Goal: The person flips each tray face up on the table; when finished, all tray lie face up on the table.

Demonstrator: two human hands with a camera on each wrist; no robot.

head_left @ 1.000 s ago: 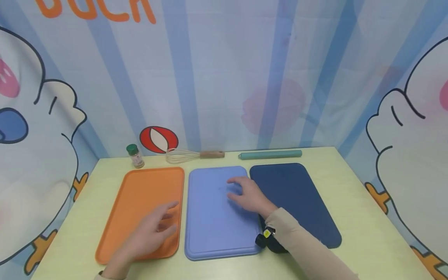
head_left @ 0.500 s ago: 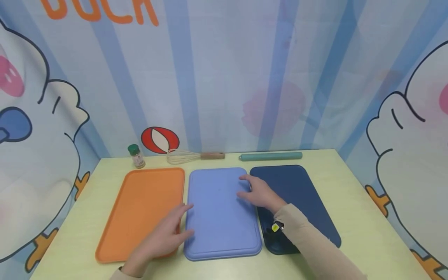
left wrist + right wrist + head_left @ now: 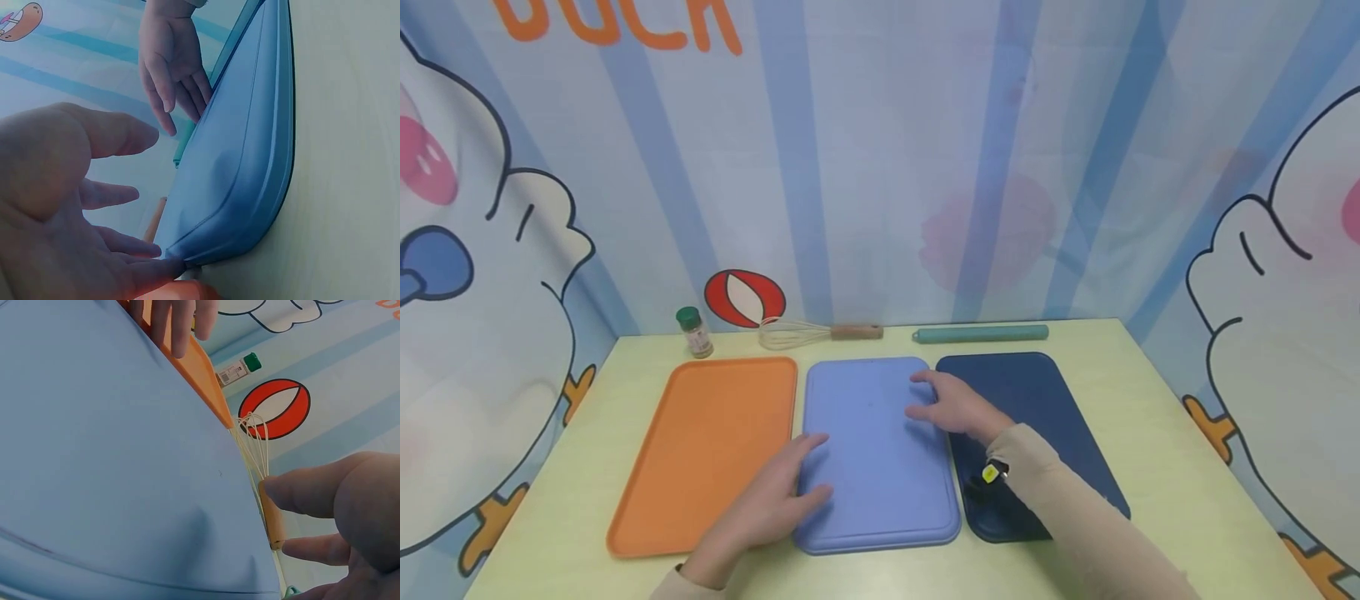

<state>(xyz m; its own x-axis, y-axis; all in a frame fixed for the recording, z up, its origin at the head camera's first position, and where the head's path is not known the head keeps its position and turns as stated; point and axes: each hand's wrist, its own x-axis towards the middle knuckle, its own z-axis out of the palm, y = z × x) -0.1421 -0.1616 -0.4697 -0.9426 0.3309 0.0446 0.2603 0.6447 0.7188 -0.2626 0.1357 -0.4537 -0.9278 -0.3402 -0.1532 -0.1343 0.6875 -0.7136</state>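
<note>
While I look on from a distance, the pale table spreads beneath everything within my reach. The orange tray lies outward of my left hand, the navy tray partly beneath and outward of my right hand, and the light blue tray between the two. My left thumb and fingers stand apart over its left edge; my right ones are likewise parted near its far right corner. I cannot tell whether either touches it. Beyond my right hand lies a teal rod; beyond my left, a whisk, then, farther outward, an upright green-capped jar.
</note>
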